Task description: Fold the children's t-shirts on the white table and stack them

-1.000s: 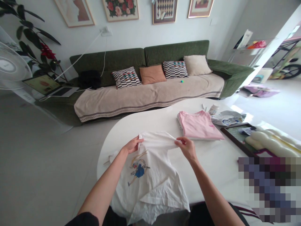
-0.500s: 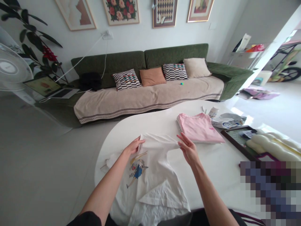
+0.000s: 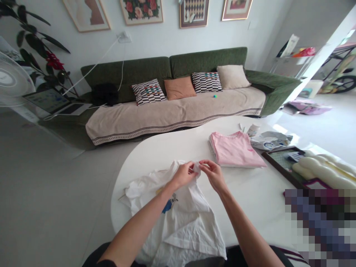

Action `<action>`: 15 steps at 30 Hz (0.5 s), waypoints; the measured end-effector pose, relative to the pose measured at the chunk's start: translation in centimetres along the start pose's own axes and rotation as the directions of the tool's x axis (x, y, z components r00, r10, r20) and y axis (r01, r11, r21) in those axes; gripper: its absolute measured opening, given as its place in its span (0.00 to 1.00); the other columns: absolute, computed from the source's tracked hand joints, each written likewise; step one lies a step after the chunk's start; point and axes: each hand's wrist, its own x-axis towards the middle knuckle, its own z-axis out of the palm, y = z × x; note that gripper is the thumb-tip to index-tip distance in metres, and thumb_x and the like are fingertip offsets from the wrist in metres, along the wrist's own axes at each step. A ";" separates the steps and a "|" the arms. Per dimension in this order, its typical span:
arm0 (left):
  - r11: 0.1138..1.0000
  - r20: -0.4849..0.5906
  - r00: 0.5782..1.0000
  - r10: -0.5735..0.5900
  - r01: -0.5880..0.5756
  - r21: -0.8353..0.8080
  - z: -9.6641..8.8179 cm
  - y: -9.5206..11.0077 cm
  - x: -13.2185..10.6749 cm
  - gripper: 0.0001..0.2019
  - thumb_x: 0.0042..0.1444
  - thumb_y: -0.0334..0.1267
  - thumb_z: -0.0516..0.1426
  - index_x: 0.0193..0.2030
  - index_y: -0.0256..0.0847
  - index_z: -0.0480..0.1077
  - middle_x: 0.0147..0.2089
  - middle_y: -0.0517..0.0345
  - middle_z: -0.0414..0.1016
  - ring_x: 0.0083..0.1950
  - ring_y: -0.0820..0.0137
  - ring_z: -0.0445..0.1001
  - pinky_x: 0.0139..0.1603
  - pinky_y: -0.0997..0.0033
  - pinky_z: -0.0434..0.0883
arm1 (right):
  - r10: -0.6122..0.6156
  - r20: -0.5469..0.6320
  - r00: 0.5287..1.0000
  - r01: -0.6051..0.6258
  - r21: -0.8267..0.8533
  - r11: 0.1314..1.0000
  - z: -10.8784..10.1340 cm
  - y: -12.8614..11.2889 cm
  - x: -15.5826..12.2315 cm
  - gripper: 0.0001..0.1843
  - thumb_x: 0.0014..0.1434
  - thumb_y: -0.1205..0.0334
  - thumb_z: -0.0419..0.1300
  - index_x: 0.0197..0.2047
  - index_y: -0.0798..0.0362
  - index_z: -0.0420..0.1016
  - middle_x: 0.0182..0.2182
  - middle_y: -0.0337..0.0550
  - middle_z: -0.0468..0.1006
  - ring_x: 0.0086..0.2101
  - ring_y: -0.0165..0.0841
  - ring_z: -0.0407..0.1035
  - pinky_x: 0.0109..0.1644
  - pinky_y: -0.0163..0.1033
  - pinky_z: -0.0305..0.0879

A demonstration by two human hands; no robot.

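A: So, what is getting lost from view?

B: The left forearm is covering most of the blue print [image 3: 168, 205] on the white T-shirt [image 3: 185, 222], so only a few letters are showing. The shirt's hem is hanging over the near edge of the worktop [image 3: 172, 148] and dropping out of frame. A pixelated block [image 3: 319, 222] is masking the lower right corner, and the papers beyond the folded pink T-shirt [image 3: 235, 150] are looking too small to read.

A: And what is the room looking like?

B: The worktop is showing as a white oval, standing on pale floor. A green sofa [image 3: 150, 70] is running along the far wall, with a beige throw and four cushions lying on it, and framed pictures are hanging above. A fan [image 3: 11, 79] and a laptop [image 3: 55, 102] are sitting at the left.

A: Where is the shirt lying against the grip?

B: It is lying rumpled under both wrists. The left hand [image 3: 183, 175] and the right hand [image 3: 214, 176] are meeting above its far edge, each grip closing in a pinch on the same raised bit of white cloth. The pink T-shirt is lying just beyond the right hand, apart from it.
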 end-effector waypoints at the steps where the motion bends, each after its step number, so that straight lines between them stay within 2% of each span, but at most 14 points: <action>1: 0.998 -0.068 0.998 -0.020 0.015 -0.065 0.6 -0.3 0.0 0.11 0.46 0.35 0.58 0.37 0.35 0.70 0.35 0.53 0.74 0.34 0.71 0.71 0.36 0.74 0.67 | -0.022 0.008 1.000 0.022 -0.044 0.999 -0.2 0.0 0.0 0.12 0.46 0.57 0.62 0.34 0.53 0.71 0.32 0.41 0.75 0.33 0.30 0.69 0.39 0.36 0.63; 3: 0.973 -0.150 0.985 -0.090 0.055 -0.224 1.1 -1.1 0.0 0.08 0.46 0.35 0.57 0.34 0.34 0.70 0.33 0.53 0.74 0.34 0.71 0.72 0.37 0.73 0.67 | -0.081 0.039 0.996 0.086 -0.161 0.983 -0.9 0.1 0.0 0.10 0.48 0.58 0.61 0.33 0.53 0.72 0.32 0.41 0.73 0.35 0.31 0.68 0.40 0.37 0.64; 5: 0.931 -0.142 0.979 -0.145 0.087 -0.354 0.8 -1.7 0.1 0.08 0.45 0.35 0.59 0.33 0.34 0.70 0.33 0.54 0.75 0.34 0.72 0.72 0.38 0.73 0.67 | -0.108 0.102 0.989 0.135 -0.318 0.938 -1.4 0.3 -0.1 0.09 0.48 0.59 0.60 0.33 0.53 0.73 0.34 0.42 0.72 0.35 0.31 0.68 0.39 0.37 0.65; 8: 0.897 -0.100 0.981 -0.167 0.109 -0.429 0.2 -1.8 -0.1 0.10 0.43 0.37 0.60 0.32 0.34 0.71 0.32 0.55 0.75 0.35 0.72 0.72 0.41 0.72 0.66 | -0.087 0.188 0.978 0.171 -0.496 0.851 -1.8 0.7 -0.2 0.12 0.51 0.60 0.57 0.39 0.51 0.73 0.36 0.43 0.69 0.34 0.29 0.67 0.36 0.36 0.66; 11: 0.891 -0.056 0.987 -0.153 0.113 -0.439 0.0 -1.6 -0.2 0.11 0.43 0.38 0.60 0.33 0.34 0.73 0.31 0.55 0.76 0.36 0.71 0.72 0.43 0.71 0.66 | -0.118 0.246 0.962 0.234 -0.521 0.821 -1.5 0.8 -0.1 0.17 0.52 0.62 0.55 0.47 0.48 0.69 0.37 0.43 0.69 0.35 0.29 0.67 0.37 0.36 0.66; 13: 0.894 -0.075 0.984 -0.160 0.112 -0.434 0.1 -1.7 -0.2 0.11 0.43 0.37 0.60 0.33 0.34 0.73 0.30 0.55 0.76 0.35 0.71 0.72 0.41 0.71 0.66 | -0.162 0.260 0.952 0.280 -0.519 0.808 -1.1 0.9 -0.2 0.16 0.51 0.62 0.56 0.45 0.49 0.70 0.37 0.42 0.69 0.35 0.29 0.66 0.37 0.36 0.66; 15: 0.895 -0.115 0.977 -0.179 0.113 -0.431 0.2 -1.9 -0.1 0.10 0.43 0.38 0.60 0.33 0.34 0.73 0.29 0.55 0.75 0.33 0.71 0.72 0.39 0.73 0.66 | -0.223 0.250 0.942 0.326 -0.530 0.783 -0.8 0.9 -0.3 0.10 0.50 0.63 0.58 0.38 0.51 0.72 0.35 0.42 0.70 0.34 0.29 0.66 0.38 0.37 0.65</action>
